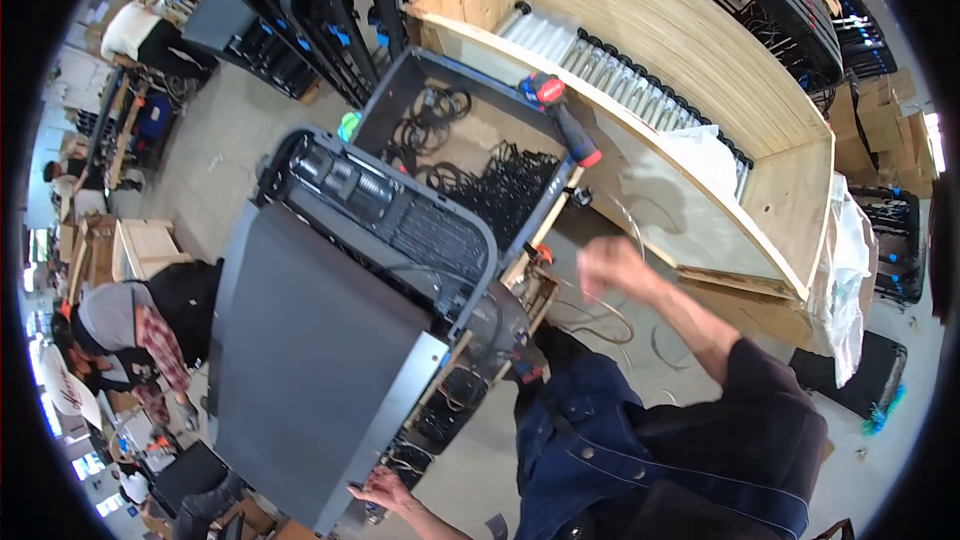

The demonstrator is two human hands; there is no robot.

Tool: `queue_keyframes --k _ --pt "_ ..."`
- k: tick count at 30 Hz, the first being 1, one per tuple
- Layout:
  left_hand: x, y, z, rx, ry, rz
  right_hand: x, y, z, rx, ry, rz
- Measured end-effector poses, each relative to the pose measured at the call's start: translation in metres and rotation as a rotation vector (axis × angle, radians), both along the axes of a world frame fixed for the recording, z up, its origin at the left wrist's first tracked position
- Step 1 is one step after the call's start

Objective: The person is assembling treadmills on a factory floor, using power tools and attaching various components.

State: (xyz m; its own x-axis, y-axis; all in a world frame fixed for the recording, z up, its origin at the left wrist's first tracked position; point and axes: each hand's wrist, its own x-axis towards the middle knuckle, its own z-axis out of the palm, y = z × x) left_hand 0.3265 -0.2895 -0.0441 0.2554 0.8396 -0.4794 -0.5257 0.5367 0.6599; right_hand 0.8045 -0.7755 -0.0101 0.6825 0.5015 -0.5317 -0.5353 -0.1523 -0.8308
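Note:
A treadmill with a dark belt (320, 330) and a silver side rail (385, 430) lies in front of me, its motor end (380, 210) uncovered. My left hand (385, 489) is at the near end of the side rail, fingers pinched together by a small dark piece too small to name. My right hand (612, 266) is raised between the treadmill and the wooden crate, fingers curled in and blurred; whether anything is in them is hidden. Beyond the motor end stands a grey bin (400, 68) of black cables and small black parts. A red and black cordless drill (570, 125) rests on its rim.
A wooden crate (700, 15) with rows of silver cylinders (620, 75) stands at far right. Loose cables (610, 325) hang near my right arm. Black curved frames (320, 10) are stacked behind. A co-worker in a checked sleeve (160, 345) bends at left. A black case (860, 375) lies right.

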Motion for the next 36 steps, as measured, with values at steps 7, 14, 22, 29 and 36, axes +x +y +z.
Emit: queue_keyframes --k 7,14,22,29,36 --pt "0.001 -0.003 0.002 -0.08 -0.004 -0.037 -0.114 0.034 -0.152 -0.101 -0.072 -0.355" --pt "0.003 -0.087 0.053 -0.171 0.682 -0.371 -0.051 0.062 -0.257 -0.653 -0.673 -0.377" --pt "-0.023 -0.126 -0.052 -0.144 1.077 -0.926 -0.023 0.037 -0.242 -0.136 -0.303 -0.387" --pt "-0.038 -0.1 -0.166 0.487 1.408 -0.875 -0.072 -0.063 -0.077 -0.092 -0.212 -0.462" --pt "0.012 -0.107 -0.199 0.691 1.789 -1.052 -0.141 -0.058 0.021 0.612 0.16 -0.954"
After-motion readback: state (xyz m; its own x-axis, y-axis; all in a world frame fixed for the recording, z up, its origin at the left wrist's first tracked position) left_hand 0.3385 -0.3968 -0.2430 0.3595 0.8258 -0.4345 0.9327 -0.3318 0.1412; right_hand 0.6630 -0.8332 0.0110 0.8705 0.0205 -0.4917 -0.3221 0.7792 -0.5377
